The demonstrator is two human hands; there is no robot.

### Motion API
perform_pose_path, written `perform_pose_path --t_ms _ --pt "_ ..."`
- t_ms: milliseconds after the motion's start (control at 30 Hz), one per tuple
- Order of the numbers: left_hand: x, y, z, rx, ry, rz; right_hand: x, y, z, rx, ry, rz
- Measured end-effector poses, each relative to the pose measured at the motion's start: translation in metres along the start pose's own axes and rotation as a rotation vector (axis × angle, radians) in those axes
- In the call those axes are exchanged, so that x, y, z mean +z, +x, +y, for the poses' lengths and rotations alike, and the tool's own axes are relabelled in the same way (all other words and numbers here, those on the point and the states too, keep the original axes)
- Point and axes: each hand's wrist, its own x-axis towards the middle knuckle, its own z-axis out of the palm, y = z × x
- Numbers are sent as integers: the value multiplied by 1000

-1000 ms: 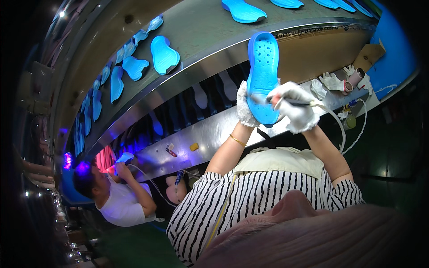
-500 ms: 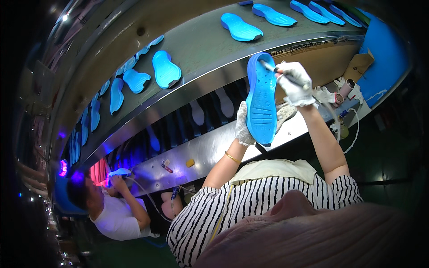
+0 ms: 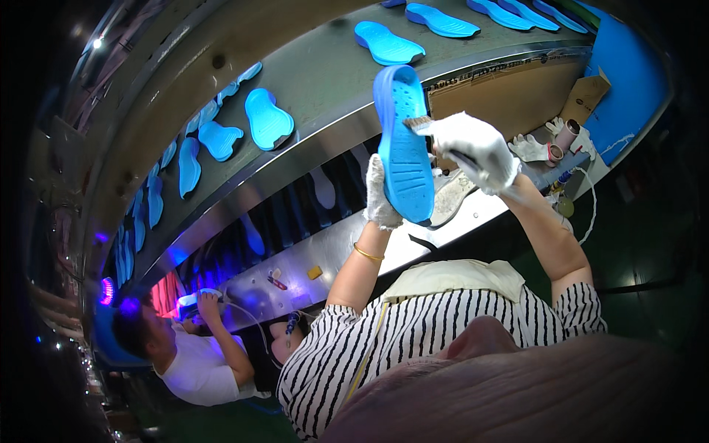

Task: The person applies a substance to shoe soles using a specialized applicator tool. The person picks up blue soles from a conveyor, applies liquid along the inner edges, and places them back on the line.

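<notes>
A blue shoe sole is tilted up before me, its hollow, ribbed inner side showing. Gloved in white, my left hand grips it by the lower left edge; the fingers behind it are hidden. My right hand, also gloved, is closed round a brush. The bristles rest at the sole's right rim, around mid-length. Behind the sole's lower right side, a pale grey sole-shaped piece lies on the metal ledge.
Several blue soles lie along the dark conveyor. Spools and white gloves crowd the ledge's right end. A yellow block sits on the metal ledge. At left, a co-worker holds a lit sole.
The brush has moved from the sole's upper end down to its right rim. My left hand and the sole have shifted left and slightly up.
</notes>
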Motion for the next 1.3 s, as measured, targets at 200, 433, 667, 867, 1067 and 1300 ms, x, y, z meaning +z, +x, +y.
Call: perform_pose_path --t_ms 200,433,667,867,1067,1300 --pt "12 42 70 143 -150 -183 -19 -11 -31 156 50 -52" --pt "-7 112 140 317 -340 175 -2 -25 -30 167 145 113" --pt "-21 54 139 606 648 240 -15 -68 -19 414 230 76" --pt "-88 -1 271 1012 2077 695 1 -78 -14 510 326 67" --pt "-166 -92 351 48 2391 1178 11 -81 -14 496 339 -2" --pt "-126 -78 320 127 2688 1249 19 -86 -8 561 328 15"
